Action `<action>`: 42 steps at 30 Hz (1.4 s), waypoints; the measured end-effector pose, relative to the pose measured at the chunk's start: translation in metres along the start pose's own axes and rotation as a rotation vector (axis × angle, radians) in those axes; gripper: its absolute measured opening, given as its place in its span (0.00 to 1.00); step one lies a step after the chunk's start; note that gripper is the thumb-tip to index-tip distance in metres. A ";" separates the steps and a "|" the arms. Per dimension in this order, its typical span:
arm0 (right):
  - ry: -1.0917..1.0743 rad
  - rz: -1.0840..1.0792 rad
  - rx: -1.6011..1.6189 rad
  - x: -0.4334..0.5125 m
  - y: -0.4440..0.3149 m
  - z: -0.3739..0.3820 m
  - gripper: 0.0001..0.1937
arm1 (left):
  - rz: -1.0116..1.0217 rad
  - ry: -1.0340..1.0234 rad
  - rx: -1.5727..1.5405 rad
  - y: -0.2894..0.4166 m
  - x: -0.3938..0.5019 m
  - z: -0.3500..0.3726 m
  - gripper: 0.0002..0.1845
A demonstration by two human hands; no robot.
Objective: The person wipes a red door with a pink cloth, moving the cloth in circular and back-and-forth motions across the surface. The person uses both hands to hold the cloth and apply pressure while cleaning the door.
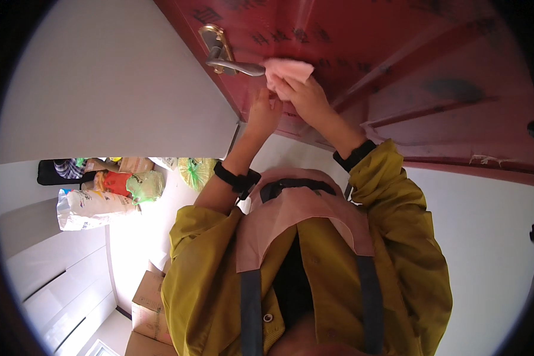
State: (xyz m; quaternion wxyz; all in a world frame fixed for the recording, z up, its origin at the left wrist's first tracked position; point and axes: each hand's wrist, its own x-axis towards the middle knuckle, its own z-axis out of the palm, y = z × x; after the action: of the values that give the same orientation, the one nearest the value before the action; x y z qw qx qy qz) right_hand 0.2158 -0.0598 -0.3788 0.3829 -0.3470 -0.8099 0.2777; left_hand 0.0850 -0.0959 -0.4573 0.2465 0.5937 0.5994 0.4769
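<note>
My right hand (306,97) grips a folded pink cloth (289,70) at the free end of a metal lever handle (244,67). The cloth covers the lever's tip or lies right against it. Just below and to the left is my left hand (265,111), its fingers pointing up toward the cloth. Whether those fingers pinch the cloth's lower edge is hard to tell. The lever sits on a gold-rimmed backplate (227,49), fixed to a dark red door (347,40) that bears printed writing and raised panel lines.
A pale wall (115,80) adjoins the door's handle side. Farther off at left, several plastic bags (93,207) and boxes lie in a pile. Cardboard boxes (149,307) are stacked at lower left, near white drawers (66,276). I wear a pink apron (293,209).
</note>
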 end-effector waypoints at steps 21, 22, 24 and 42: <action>0.243 -0.737 -0.705 0.086 -0.082 -0.041 0.19 | 0.421 0.337 0.109 0.089 0.047 -0.080 0.29; 0.189 -0.696 -0.758 0.091 -0.083 -0.041 0.18 | 0.416 0.334 0.129 0.088 0.050 -0.084 0.31; 0.226 -0.718 -0.796 0.106 -0.089 -0.041 0.18 | 0.408 0.333 0.143 0.087 0.055 -0.089 0.33; 0.282 -0.772 -0.933 0.159 -0.175 -0.100 0.17 | 0.459 0.397 0.171 0.105 0.071 -0.111 0.31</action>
State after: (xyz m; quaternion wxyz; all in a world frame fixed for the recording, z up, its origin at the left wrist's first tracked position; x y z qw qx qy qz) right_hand 0.1620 -0.0240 -0.1300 0.3669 -0.1933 -0.8547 -0.3121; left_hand 0.0272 -0.0765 -0.3005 -0.0402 0.6275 0.5242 0.5744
